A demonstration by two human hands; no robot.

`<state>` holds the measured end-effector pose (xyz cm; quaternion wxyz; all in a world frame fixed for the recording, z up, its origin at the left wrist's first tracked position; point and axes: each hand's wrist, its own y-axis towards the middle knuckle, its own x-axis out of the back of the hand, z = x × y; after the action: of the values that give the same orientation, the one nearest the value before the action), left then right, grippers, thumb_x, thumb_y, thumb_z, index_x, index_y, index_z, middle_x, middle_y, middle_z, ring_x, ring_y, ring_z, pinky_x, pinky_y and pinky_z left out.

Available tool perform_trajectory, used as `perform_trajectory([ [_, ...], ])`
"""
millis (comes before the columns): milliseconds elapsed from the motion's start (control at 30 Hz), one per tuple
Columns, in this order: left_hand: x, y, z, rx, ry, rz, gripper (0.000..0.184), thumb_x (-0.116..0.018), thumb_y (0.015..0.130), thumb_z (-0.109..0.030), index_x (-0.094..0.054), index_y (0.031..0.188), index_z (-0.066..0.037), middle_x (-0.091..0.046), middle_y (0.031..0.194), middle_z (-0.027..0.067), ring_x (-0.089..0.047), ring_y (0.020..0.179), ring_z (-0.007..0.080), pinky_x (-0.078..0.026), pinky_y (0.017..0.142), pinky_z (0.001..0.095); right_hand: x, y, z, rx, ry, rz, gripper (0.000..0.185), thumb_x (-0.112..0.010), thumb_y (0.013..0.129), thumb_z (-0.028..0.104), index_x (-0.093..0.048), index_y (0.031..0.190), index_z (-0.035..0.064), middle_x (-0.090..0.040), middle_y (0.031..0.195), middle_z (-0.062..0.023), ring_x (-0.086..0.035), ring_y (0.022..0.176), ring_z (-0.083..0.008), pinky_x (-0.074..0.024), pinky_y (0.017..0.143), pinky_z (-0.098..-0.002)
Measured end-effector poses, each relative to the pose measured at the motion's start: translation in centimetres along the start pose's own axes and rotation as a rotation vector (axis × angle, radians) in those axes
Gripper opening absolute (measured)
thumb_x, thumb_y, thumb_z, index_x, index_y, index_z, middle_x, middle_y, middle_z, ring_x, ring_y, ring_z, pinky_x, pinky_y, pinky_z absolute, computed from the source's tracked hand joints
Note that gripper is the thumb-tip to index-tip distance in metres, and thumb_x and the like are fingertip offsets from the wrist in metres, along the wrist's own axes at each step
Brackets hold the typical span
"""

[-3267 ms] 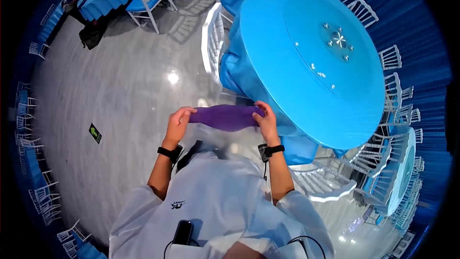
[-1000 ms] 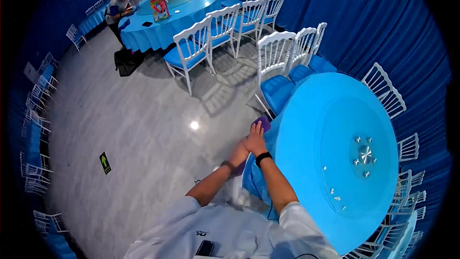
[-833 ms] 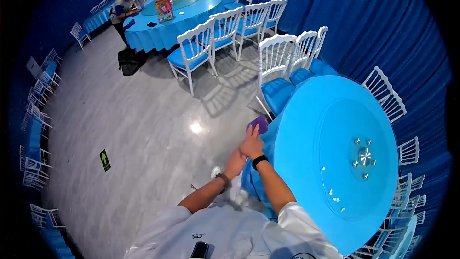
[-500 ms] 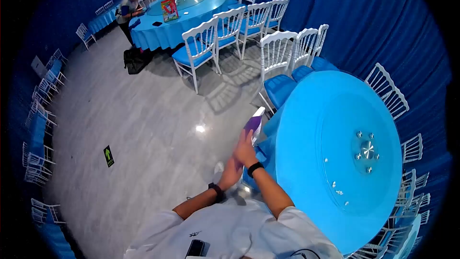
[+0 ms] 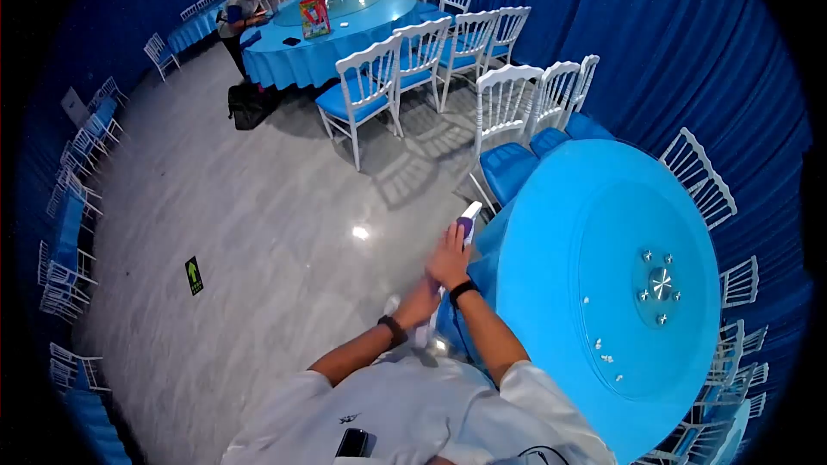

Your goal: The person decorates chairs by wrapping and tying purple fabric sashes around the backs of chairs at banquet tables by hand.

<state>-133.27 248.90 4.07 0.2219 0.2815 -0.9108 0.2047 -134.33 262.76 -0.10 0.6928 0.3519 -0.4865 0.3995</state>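
Note:
Both my hands are on a long purple-and-white object point(image 5: 466, 224), whose exact kind I cannot make out. Its white tip points away from me, beside the round table's near left edge. My right hand point(image 5: 451, 260) is closed over its purple part. Lower and further left, my left hand point(image 5: 419, 301) is wrapped round it, its fingers partly hidden and slightly blurred. To the right is the round table point(image 5: 538, 293) with a light blue cover and a clear turntable point(image 5: 616, 232). Several small white scraps point(image 5: 606, 359) lie on the turntable's near part.
White chairs with blue seats point(image 5: 508, 164) stand round the table. Further off, a person point(image 5: 237, 17) leans at another round table point(image 5: 284, 60) bearing a colourful box point(image 5: 314, 17). A black bag point(image 5: 250, 106) lies on the grey floor. Blue curtains point(image 5: 672, 43) line the room.
The purple-and-white object has turned, so less of its purple side shows. My right hand has moved slightly right and nearer me. The view has shifted slightly.

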Motion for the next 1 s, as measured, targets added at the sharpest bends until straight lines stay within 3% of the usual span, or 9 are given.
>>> perform_trajectory([
  [133, 0.4, 2.7, -2.1, 0.06, -0.107, -0.088, 0.059, -0.057, 0.089, -0.03, -0.032, 0.122, 0.011, -0.061, 0.105, 0.0313, -0.06, 0.101, 0.0449, -0.047, 0.086, 0.0478, 0.9, 3.3, -0.2, -0.036, 0.022, 0.103, 0.079, -0.058, 0.076, 0.038, -0.04, 0.136, -0.0089, -0.023, 0.153, -0.0219, -0.009, 0.145, -0.0379, -0.019, 0.109, -0.0629],
  [200, -0.8, 4.6, 0.4, 0.054, -0.091, -0.103, 0.058, -0.059, 0.089, -0.03, -0.034, 0.125, 0.008, -0.06, 0.113, 0.0301, -0.058, 0.106, 0.0434, -0.047, 0.088, 0.0461, 1.3, 4.9, -0.5, -0.048, -0.075, 0.185, 0.075, -0.053, 0.081, 0.043, -0.041, 0.139, -0.003, -0.015, 0.156, -0.019, -0.007, 0.145, -0.0399, -0.0186, 0.109, -0.0634],
  [300, -1.3, 5.9, 1.6, -0.001, -0.219, -0.158, 0.054, -0.061, 0.088, -0.028, -0.039, 0.127, 0.001, -0.058, 0.121, 0.0251, -0.055, 0.114, 0.0413, -0.046, 0.092, 0.0445, 0.7, 6.6, -1.4, -0.079, -0.083, 0.093, 0.07, -0.056, 0.08, 0.039, -0.045, 0.136, -0.0012, -0.023, 0.154, -0.0176, -0.013, 0.144, -0.0387, -0.0209, 0.109, -0.0643],
  [400, -2.7, 6.1, 3.2, -0.121, -0.217, -0.268, 0.052, -0.06, 0.089, -0.026, -0.038, 0.127, 0.002, -0.059, 0.117, 0.0258, -0.057, 0.111, 0.041, -0.046, 0.091, 0.045, 0.4, 7.3, -2.2, -0.091, -0.011, 0.069, 0.068, -0.058, 0.078, 0.036, -0.047, 0.134, -0.0007, -0.022, 0.154, -0.0172, -0.013, 0.144, -0.0382, -0.0206, 0.109, -0.0643],
  [567, -3.2, 2.6, 3.6, -0.009, -0.223, -0.193, 0.041, -0.057, 0.089, -0.02, -0.041, 0.121, 0.0, -0.06, 0.11, 0.0292, -0.057, 0.104, 0.0457, -0.047, 0.085, 0.048, 0.5, 5.0, -1.2, -0.074, 0.04, 0.012, 0.068, -0.059, 0.075, 0.03, -0.047, 0.134, -0.0009, -0.024, 0.153, -0.0209, -0.012, 0.143, -0.0435, -0.0249, 0.109, -0.0596],
  [700, -4.3, -0.9, 4.1, -0.161, -0.082, -0.258, 0.05, -0.056, 0.09, -0.019, -0.034, 0.131, -0.001, -0.061, 0.109, 0.026, -0.06, 0.1, 0.0417, -0.048, 0.085, 0.0453, -0.6, 1.8, 0.5, -0.042, 0.109, -0.07, 0.071, -0.063, 0.068, 0.024, -0.049, 0.132, -0.0029, -0.03, 0.148, -0.0233, -0.015, 0.142, -0.0437, -0.0264, 0.109, -0.0558],
  [833, -6.5, -5.0, 7.0, 0.021, -0.278, -0.097, 0.071, -0.056, 0.087, -0.019, -0.019, 0.143, 0.005, -0.041, 0.133, 0.033, -0.043, 0.122, 0.047, -0.036, 0.101, 0.0479, -0.9, -1.4, 1.3, 0.078, 0.144, -0.171, 0.07, -0.065, 0.068, 0.021, -0.049, 0.131, -0.0049, -0.029, 0.147, -0.0275, -0.018, 0.14, -0.0457, -0.0291, 0.109, -0.0507],
  [933, -5.9, -7.0, 7.1, -0.092, -0.212, 0.001, 0.066, -0.055, 0.089, -0.019, -0.022, 0.14, 0.006, -0.039, 0.134, 0.0331, -0.042, 0.122, 0.0468, -0.036, 0.101, 0.048, 1.1, -4.6, 2.8, 0.102, 0.084, -0.078, 0.07, -0.063, 0.072, 0.02, -0.043, 0.134, -0.0052, -0.021, 0.151, -0.0255, -0.017, 0.139, -0.0491, -0.0265, 0.111, -0.0506],
  [1000, -5.6, -8.0, 6.2, 0.037, -0.331, 0.042, 0.054, -0.053, 0.089, -0.016, -0.032, 0.134, 0.006, -0.038, 0.133, 0.0316, -0.041, 0.121, 0.0451, -0.036, 0.101, 0.0466, 1.6, -6.3, 3.3, 0.095, 0.14, -0.096, 0.069, -0.063, 0.072, 0.02, -0.044, 0.132, -0.0061, -0.022, 0.151, -0.0251, -0.015, 0.14, -0.0492, -0.0248, 0.111, -0.0552],
])
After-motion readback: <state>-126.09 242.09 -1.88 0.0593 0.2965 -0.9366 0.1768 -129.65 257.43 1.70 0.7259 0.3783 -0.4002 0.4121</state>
